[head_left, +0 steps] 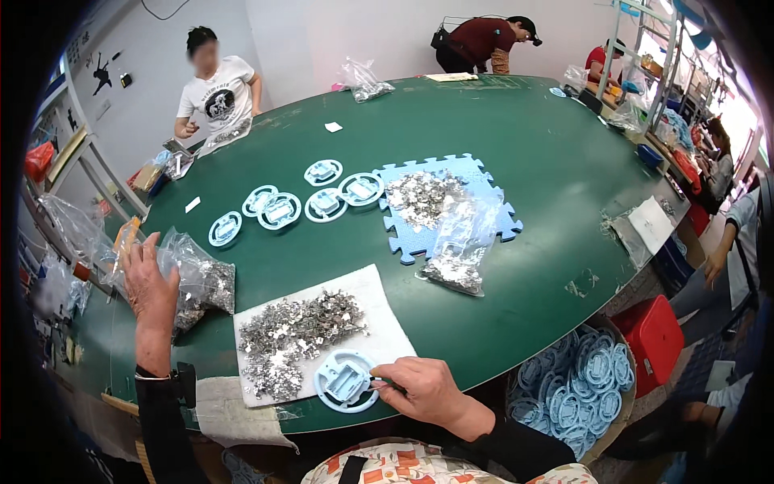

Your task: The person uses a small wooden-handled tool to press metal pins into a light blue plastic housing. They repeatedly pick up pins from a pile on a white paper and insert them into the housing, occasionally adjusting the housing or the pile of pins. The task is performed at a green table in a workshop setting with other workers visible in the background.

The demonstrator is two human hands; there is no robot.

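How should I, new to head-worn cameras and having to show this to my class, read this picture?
No machine here: these are a person's bare hands, seen from a wide camera on their head looking down, so straight edges bend near the rim.

The left hand, fingers spread, is at clear bags of metal pieces; I can't tell whether it touches them. The right hand has its fingertips at the edge of a light-blue round part; whether they pinch it is unclear.

On the green table, a white sheet bears a heap of small metal pieces. Farther off are six more blue parts and a blue foam mat with another heap and bag.
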